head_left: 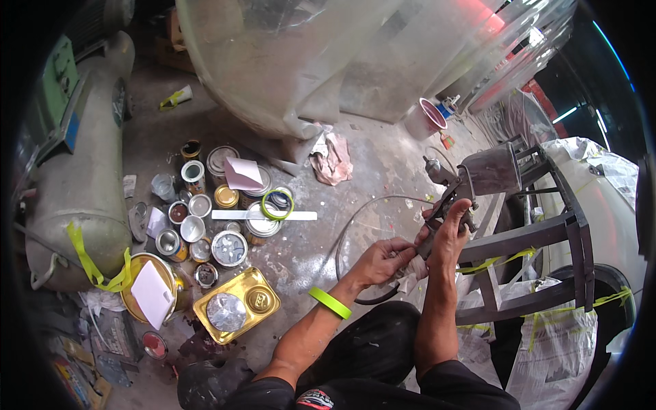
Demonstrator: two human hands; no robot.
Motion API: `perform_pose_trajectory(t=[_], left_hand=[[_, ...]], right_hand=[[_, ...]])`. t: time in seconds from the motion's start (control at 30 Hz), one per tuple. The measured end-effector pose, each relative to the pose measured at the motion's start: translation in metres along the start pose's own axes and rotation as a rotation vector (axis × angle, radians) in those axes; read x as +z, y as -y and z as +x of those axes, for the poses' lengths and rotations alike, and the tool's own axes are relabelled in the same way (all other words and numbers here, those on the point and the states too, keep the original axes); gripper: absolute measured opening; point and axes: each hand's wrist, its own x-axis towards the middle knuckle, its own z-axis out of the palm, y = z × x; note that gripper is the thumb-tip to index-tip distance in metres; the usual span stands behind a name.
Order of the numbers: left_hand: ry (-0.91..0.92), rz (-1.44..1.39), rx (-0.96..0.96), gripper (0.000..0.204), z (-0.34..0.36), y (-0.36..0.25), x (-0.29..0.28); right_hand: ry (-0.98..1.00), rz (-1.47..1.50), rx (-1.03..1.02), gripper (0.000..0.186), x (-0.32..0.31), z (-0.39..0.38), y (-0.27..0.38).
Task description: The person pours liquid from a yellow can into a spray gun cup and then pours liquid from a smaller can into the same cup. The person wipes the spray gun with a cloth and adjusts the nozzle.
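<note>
My right hand [447, 236] is wrapped round the handle of a spray gun [463, 195], its thumb pointing up. A large grey metal cup [488, 169] seems to belong to the gun and lies tilted to the right. Just left of the handle, my left hand [384, 263] has its fingertips pinched together on a pale crumpled rag [412, 277], close to the handle's lower end. Part of the rag hangs below the fingers. A yellow-green ring of tape [329, 303] circles my left wrist. The right fingers are partly hidden behind the gun.
Several paint cans [229, 248] crowd the floor at left, a white strip [264, 215] across them, beside a gold tray [205, 324]. A hose [348, 229] curves nearby. At right stands a dark frame [526, 236]; beyond hangs plastic sheeting [273, 61]. A tank [82, 178] lies far left.
</note>
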Motion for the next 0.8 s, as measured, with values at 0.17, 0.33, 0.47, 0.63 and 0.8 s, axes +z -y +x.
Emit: perform_pose_trajectory(t=[0.17,0.33,0.47,0.63,0.8], left_hand=[[0.024,0.022,-0.006,0.028,0.000,0.003,-0.001],[0.006,0.031,0.083,0.026,-0.002,-0.001,0.002],[-0.003,0.044,0.002,0.026,-0.006,-0.011,0.002],[-0.024,0.125,0.215,0.024,0.015,0.029,0.003],[-0.141,0.084,-0.114,0.021,0.002,0.011,-0.007]], right_hand=[[0.038,-0.044,0.027,0.073,-0.006,0.000,-0.002],[0.052,-0.024,-0.005,0.077,-0.004,-0.001,-0.002],[0.067,-0.032,-0.055,0.075,-0.001,-0.001,-0.004],[0.077,-0.083,-0.003,0.063,-0.010,0.006,-0.009],[0.041,-0.083,-0.193,0.060,0.001,0.003,-0.010]])
